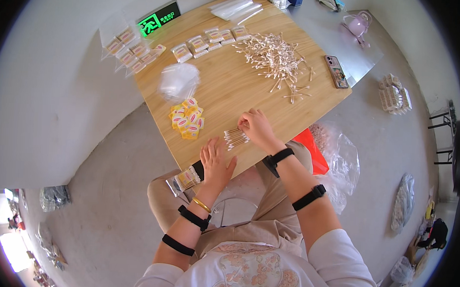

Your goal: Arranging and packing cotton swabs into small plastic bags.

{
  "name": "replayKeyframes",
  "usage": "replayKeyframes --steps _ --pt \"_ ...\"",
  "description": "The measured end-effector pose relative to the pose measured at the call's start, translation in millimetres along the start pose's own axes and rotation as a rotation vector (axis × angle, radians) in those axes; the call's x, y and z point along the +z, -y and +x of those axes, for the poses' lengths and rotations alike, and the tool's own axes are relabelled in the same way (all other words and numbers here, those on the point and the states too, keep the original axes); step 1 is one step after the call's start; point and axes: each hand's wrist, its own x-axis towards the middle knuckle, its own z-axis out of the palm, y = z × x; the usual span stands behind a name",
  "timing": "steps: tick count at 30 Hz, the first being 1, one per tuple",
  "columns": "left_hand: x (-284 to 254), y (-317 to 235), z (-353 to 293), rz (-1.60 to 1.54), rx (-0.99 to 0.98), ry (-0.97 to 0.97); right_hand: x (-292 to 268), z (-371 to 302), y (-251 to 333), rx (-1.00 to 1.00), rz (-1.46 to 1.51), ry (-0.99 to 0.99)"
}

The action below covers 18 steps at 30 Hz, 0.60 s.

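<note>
A small row of cotton swabs (236, 138) lies side by side near the front edge of the wooden table (227, 92). My right hand (255, 128) is at the row's right end, fingers curled together; what they pinch, if anything, is hidden. To the row's left my left hand (216, 162) rests with fingers stretched out at the table's edge, holding nothing. Beside its wrist sits a clear pack of cotton swabs (187, 178) with a yellow card, next to a black object. Farther left is a pile of yellow-and-white cards (187, 119). A large loose heap of swabs (275, 57) covers the far right.
Filled small packs (197, 44) stand in a line at the back left, beside a stack of clear bags (179, 82). Long plastic sleeves (235, 9) lie at the far edge, a phone (336, 71) at the right edge. A red bag (312, 151) and clear plastic are beside my right leg.
</note>
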Motion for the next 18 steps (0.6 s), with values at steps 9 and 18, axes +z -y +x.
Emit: replayKeyframes --steps 9,18 --pt "1.3 -4.4 -4.0 -0.034 0.029 -0.002 11.0 19.7 -9.3 -0.040 -0.057 0.114" --pt "-2.7 0.5 8.2 -0.052 0.029 -0.036 7.4 20.9 -9.3 -0.141 -0.128 0.132"
